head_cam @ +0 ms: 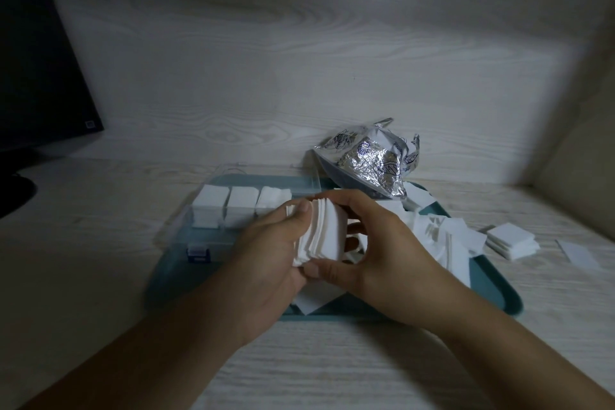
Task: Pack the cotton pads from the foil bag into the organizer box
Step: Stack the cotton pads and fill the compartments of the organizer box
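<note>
A thick stack of white square cotton pads [324,233] is held between both hands above a teal tray. My left hand [269,253] grips its left side, thumb on top. My right hand [369,246] curls round its right side, thumb underneath. The clear organizer box [213,220] sits on the left of the tray, and three of its back compartments hold pads [241,201]. The crumpled silver foil bag [369,161] lies behind my hands at the tray's back edge. Loose pads [446,236] are heaped on the tray's right part.
The teal tray [492,293] rests on a pale wood-grain desk. A small pile of pads [512,241] and a single strip [579,255] lie on the desk right of the tray. A dark monitor [40,70] stands at the far left. A wall panel rises behind.
</note>
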